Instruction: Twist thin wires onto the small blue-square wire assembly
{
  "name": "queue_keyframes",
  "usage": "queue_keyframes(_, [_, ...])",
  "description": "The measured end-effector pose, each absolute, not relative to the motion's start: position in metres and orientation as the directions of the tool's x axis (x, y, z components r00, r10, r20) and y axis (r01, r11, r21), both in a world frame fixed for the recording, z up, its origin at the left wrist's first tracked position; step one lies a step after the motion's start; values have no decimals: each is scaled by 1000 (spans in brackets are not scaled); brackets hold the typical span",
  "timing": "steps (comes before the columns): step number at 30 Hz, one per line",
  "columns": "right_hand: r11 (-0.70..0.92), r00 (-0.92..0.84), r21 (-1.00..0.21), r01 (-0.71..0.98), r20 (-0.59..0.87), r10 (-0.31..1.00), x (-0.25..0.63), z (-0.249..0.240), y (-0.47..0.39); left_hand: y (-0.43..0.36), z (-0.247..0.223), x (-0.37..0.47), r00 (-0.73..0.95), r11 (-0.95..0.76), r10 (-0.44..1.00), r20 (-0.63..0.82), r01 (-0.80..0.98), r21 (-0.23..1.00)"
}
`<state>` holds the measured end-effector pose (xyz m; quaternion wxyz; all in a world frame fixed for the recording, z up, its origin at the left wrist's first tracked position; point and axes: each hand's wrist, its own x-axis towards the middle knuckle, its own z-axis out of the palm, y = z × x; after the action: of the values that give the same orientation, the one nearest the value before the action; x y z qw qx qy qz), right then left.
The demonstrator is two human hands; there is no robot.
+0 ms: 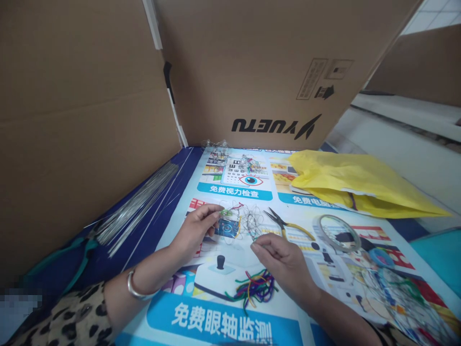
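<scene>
Nearest to me, a spotted sleeve (79,315) and a silver bracelet (137,288) mark my left forearm. A bundle of coloured yarn (254,288) lies on the printed sheet (212,276), just on the near side of my right hand (281,259). My right forearm passes between this yarn and a mixed pile of wire and coloured pieces (399,298).

Right grip: thumb and forefinger pressed together at the near edge of the wire work (252,222); I cannot tell whether a strand is caught there. Left grip: my left hand (198,223) pinches the wire work by its left edge, beside a green part. The piece — thin, looped, with a red tip — lies between both hands, over the printed sheet.

Obstructions: pliers (288,225) with yellow handles rest just beyond my right hand, jaws parted. To their right sit a tape roll (338,233) and a smaller blue roll (382,258). On the left, teal-handled cutters (81,250) lie against a sheaf of straight wires (139,206).

Farther out, a yellow bag (360,182) covers part of the sheet's right side. More wire loops (218,148) lie near the foot of the cardboard panel (259,72), which closes off the far side.
</scene>
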<state>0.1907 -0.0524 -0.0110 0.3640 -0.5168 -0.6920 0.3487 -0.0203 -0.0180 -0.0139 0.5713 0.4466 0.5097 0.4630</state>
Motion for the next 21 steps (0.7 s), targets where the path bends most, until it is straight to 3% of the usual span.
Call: queue_keyframes(21, [243, -190, -858, 452, 173, 966, 190, -9, -53, -18, -14, -20, 61, 148, 988, -142, -101, 984])
